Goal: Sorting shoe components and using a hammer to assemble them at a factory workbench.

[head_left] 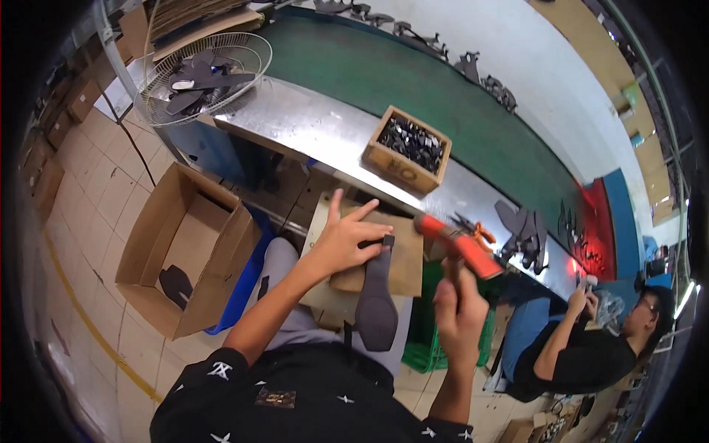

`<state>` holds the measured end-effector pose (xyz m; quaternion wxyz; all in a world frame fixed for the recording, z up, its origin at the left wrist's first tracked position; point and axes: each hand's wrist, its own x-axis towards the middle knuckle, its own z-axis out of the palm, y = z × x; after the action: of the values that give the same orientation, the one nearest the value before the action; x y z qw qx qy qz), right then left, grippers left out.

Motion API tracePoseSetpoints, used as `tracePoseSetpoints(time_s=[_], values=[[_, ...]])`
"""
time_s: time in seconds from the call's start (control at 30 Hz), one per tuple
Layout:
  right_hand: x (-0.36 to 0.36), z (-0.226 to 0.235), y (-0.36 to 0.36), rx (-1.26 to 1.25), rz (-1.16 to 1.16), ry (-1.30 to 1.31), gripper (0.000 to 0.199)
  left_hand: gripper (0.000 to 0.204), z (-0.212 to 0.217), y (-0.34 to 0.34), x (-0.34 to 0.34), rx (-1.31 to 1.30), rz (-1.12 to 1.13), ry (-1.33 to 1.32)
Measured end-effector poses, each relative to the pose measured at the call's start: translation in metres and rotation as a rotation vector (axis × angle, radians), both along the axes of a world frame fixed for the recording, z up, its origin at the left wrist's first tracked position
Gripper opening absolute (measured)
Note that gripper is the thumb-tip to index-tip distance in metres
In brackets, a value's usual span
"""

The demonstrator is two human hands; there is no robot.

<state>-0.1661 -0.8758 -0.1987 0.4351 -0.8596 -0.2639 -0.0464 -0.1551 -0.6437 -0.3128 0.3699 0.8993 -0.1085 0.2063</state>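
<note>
A dark grey shoe sole (377, 303) lies lengthwise over a brown board (410, 255) on my lap, its broad end toward me. At its far, narrow end sits a small black heel piece (388, 241). My left hand (343, 240) steadies that end, thumb and a finger at the heel piece, the other fingers spread. In my right hand (459, 314) is a hammer (465, 247) with a red, motion-blurred head, raised to the right of the sole. My fingers wrap its handle.
A wooden box (402, 171) of small black parts stands on the metal bench edge. Orange-handled pliers (481, 233) and dark soles (524, 232) lie rightward. A wire basket (203, 77), green conveyor belt (325, 55) and cardboard box (185, 244) surround me. A co-worker (591, 347) sits at right.
</note>
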Motion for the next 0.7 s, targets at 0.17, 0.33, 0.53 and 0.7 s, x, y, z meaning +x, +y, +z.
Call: tracePoseSetpoints(time_s=[0.17, 0.33, 0.53, 0.7], values=[[0.027, -0.026, 0.011, -0.130, 0.139, -0.321, 0.039, 0.016, 0.055, -0.022, -0.064, -0.465, -0.489, 0.222], [0.027, -0.051, 0.021, -0.546, 0.322, -0.338, 0.038, 0.028, 0.093, -0.042, -0.112, -0.739, -0.599, 0.518], [-0.035, -0.050, -0.003, 0.774, 0.751, 0.762, 0.058, 0.036, 0.112, -0.054, -0.130, -1.147, -0.754, 0.879], [-0.079, -0.036, 0.011, 0.964, 0.552, 0.798, 0.054, 0.034, 0.106, -0.066, -0.142, -1.266, -0.868, 1.061]])
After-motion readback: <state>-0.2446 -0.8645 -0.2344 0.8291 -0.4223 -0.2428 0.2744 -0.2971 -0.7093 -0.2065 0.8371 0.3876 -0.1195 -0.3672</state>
